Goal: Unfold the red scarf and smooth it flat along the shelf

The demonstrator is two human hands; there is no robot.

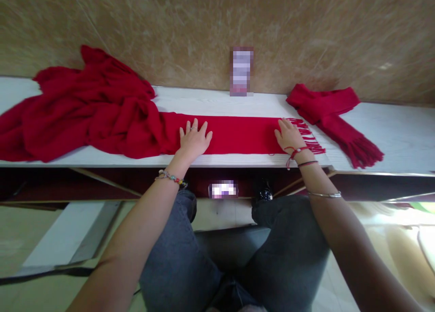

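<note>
Scarf cloth fills the left of the white counter (401, 135): we see a long red scarf (241, 135) whose left part lies bunched in a loose heap (84, 112), reaching from the near edge back to the marbled wall (170, 31). Right of the heap the scarf runs out flat in a smooth band along the near part of the counter.

Our left hand (194, 142) lies on that band just right of the heap, palm down, fingers spread and open, gripping nothing. A ring sits on one finger and a beaded bracelet (170, 177) on the wrist.

At the far side, between our hands, a small upright card (241, 72) stands against the wall, too blurred to read.

Our right hand (288, 137) also rests flat and open, palm down on the right end of the band, where the fringe (311, 140) begins. Red cords circle that wrist and a thin bangle (324, 194) sits on the forearm.

Further right a second red scarf (335, 117) lies folded, its tassels (365, 153) pointing toward the near right. We cannot tell whether it touches the fringe.
</note>
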